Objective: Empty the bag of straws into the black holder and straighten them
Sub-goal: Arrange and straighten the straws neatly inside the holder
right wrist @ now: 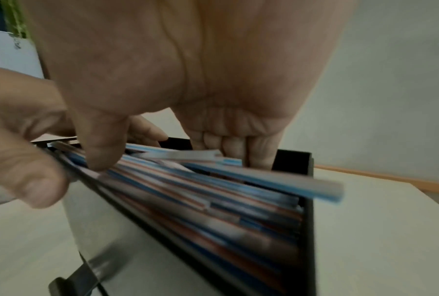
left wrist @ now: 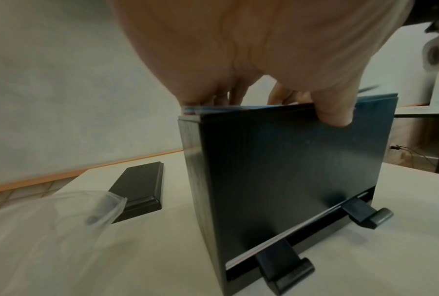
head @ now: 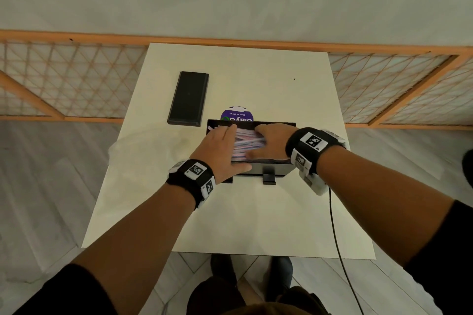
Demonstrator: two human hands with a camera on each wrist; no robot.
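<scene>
From above, the black holder [head: 271, 163] sits mid-table [head: 230, 225] with wrapped straws [head: 247, 143] heaped in its open top; the left hand [head: 221, 153] lies flat on them at the holder's nine o'clock end, the right hand [head: 271, 140] flat at three o'clock, and the black lid [head: 189, 98] lies at eleven o'clock. The left wrist view shows the thumb [left wrist: 337, 112] hooked over the front wall and the empty clear bag [left wrist: 48, 230] at seven o'clock. The right wrist view shows spread fingers [right wrist: 258, 152] pressing the straws, one poking past the rim.
</scene>
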